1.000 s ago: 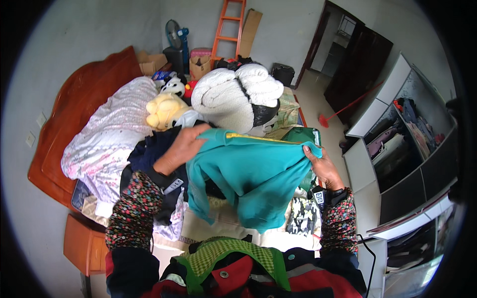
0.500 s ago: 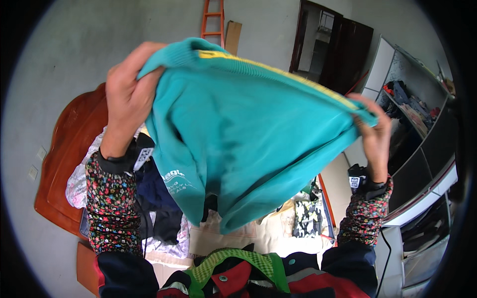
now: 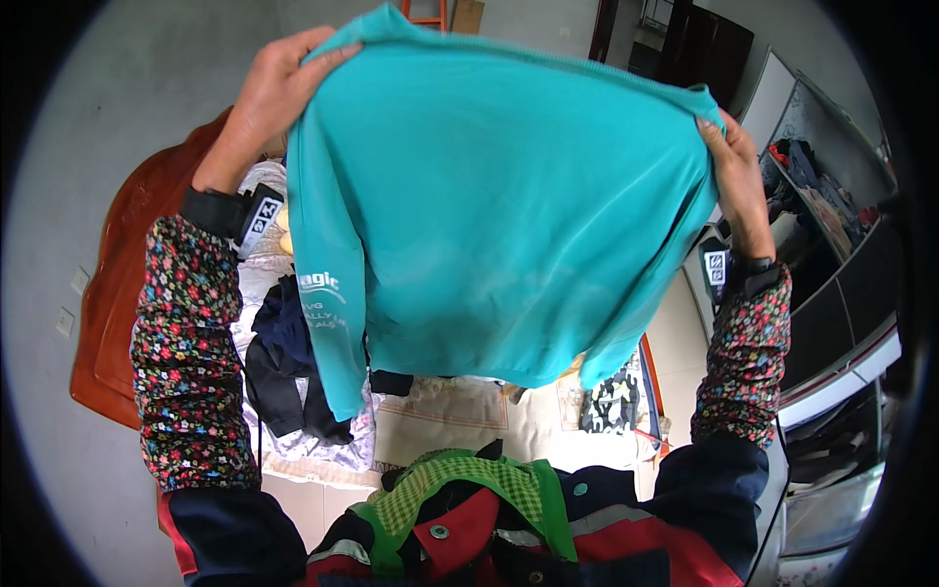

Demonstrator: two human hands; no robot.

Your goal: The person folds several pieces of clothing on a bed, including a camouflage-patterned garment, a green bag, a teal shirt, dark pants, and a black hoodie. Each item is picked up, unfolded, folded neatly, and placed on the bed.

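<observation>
A teal sweatshirt point(image 3: 509, 205) hangs spread out between my raised hands, its two sleeves drooping at the sides. White printing marks the left sleeve. My left hand point(image 3: 284, 93) pinches its upper left corner, thumb in front. At the upper right corner, my right hand point(image 3: 734, 161) grips the fabric in the same way. Behind and below the sweatshirt, dark clothes point(image 3: 284, 362) lie on the bed at the left. A folded black-and-white patterned garment point(image 3: 611, 403) rests at the right. The middle of the bed is largely hidden by the sweatshirt.
The bed has a beige cover point(image 3: 440, 426) and a brown wooden headboard point(image 3: 127, 284) at the left. Open shelves point(image 3: 817, 196) with piled clothes stand on the right. Toward the back are an orange ladder point(image 3: 424, 12) and a dark door point(image 3: 704, 49).
Both hands have risen, lifting the sweatshirt. It has opened from a folded-over, swinging shape into a broad flat panel, and the yellow strip along its top edge no longer shows.
</observation>
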